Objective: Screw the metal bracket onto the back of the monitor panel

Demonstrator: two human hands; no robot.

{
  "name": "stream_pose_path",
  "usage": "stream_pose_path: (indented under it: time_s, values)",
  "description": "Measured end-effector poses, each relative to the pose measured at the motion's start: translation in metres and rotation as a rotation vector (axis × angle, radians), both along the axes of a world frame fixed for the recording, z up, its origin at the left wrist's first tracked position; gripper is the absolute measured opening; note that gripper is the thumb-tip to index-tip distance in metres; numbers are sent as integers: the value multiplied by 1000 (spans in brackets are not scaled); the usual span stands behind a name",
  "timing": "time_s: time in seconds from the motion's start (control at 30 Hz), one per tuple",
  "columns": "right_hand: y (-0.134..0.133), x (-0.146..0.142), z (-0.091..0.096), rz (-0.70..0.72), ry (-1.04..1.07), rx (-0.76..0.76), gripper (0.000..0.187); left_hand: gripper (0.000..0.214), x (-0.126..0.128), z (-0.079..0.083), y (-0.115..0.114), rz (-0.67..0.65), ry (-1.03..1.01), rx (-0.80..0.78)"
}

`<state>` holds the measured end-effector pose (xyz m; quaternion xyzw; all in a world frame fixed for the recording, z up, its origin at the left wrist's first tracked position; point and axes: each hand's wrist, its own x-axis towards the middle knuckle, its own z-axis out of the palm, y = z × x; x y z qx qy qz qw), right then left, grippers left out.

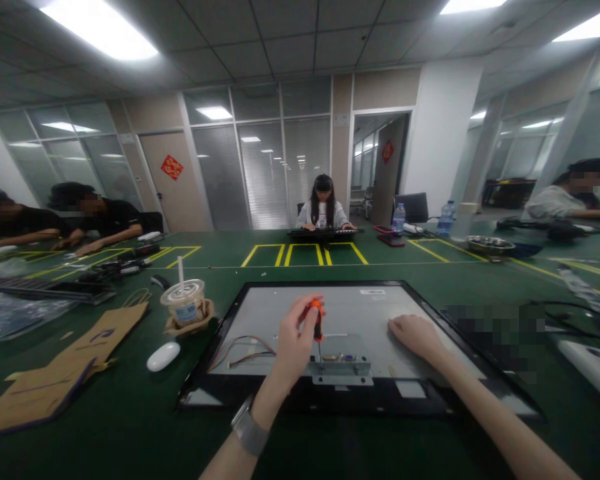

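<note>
An orange and black screwdriver stands nearly upright in my left hand, which is closed around its handle. Its tip points down at a metal bracket with ports; whether it sits in a screw is too small to tell. The bracket lies at the near edge of a flat display panel, grey inside a black frame, back side up. My right hand rests on the panel's right part with its fingers curled in, and what is under them is hidden. Thin wires lie on the panel's left.
Left of the panel are a drink cup with a straw, a white mouse and a brown paper bag. A white device and black cables lie at the right. Several people sit around the green table.
</note>
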<state>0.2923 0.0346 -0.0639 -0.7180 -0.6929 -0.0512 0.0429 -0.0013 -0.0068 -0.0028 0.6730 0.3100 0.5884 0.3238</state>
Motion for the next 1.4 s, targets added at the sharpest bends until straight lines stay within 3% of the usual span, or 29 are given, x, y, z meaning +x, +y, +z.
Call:
stream_pose_path:
  time_s: [0.27,0.5,0.67,0.87,1.1,1.3,1.4]
  values:
    - [-15,-6,2,-19,14,-43,52,21,-2,0,7,77,-81,-31]
    - [-20,-11,8,-29,19,-46,50,28,-3,0,7,-20,-26,-10]
    - [-17,-9,5,-29,25,-59,50,22,0,-2,3,68,50,74]
    - [-15,-6,3,-16,26,-57,48,26,-3,4,-3,-42,123,98]
    - [-17,-7,7,-24,36,-79,48,19,-5,3,4,53,110,130]
    - [-17,-7,5,-19,21,-71,49,30,-11,8,2,-128,110,33]
    - [-17,-6,6,-23,25,-73,48,28,-10,8,2,-97,127,54]
